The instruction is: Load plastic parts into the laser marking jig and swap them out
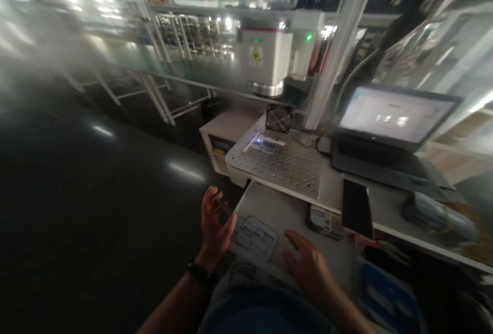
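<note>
My left hand [215, 226], with a dark band on its wrist, grips a thin dark flat piece [224, 206] between thumb and fingers. The piece is seen nearly edge-on, so its kind cannot be told. Just to the right of that hand, a flat greyish plate with rounded rectangular outlines [257, 239] lies on the pale lower shelf [277, 203]. My right hand [306, 259] is over the same shelf, fingers apart, holding nothing. A small stack of card-like pieces with a rubber band [323, 220] rests beyond my right hand.
A white machine head [266, 56] hangs above a perforated metal plate [296, 167], where a white-edged bracket [252, 141] and a small fan [279, 118] sit. To the right are a laptop [385, 133], a phone [357, 208], a plastic-wrapped bundle [439, 218] and a blue packet [389, 293].
</note>
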Motion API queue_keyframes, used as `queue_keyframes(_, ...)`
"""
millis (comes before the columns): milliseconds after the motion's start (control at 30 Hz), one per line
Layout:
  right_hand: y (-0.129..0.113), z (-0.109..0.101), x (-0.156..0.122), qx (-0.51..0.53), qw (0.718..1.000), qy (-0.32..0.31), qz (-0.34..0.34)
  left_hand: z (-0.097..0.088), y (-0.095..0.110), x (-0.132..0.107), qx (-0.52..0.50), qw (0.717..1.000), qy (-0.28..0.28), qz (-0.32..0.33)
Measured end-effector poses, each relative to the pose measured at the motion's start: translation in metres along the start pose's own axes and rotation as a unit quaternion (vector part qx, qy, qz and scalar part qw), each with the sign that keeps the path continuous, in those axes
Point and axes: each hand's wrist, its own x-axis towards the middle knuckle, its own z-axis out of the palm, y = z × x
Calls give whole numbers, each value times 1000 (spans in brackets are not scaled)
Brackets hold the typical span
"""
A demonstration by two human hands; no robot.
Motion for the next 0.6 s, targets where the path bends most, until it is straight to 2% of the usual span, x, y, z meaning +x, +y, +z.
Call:
queue_keyframes(100, -1, 5, 8, 6, 996, -77, 43, 2, -8, -4, -14, 999, -17, -30)
queue_keyframes(333, -19, 11, 39, -10, 985, -133, 105, 2, -1, -3, -46, 998, -13, -33)
queue_keyframes(400, -31, 16, 45, 8, 982, -163, 94, 1, -2, -3, -59, 997, -15, -37)
queue_keyframes(500, -45, 23, 48, 62, 979, -189, 35, 2, -2, -3, -74, 996, -14, -44)
queue_keyframes(600, -46, 26, 49, 87, 983, -162, 12, 2, 0, -3, -84, 995, -8, -59)
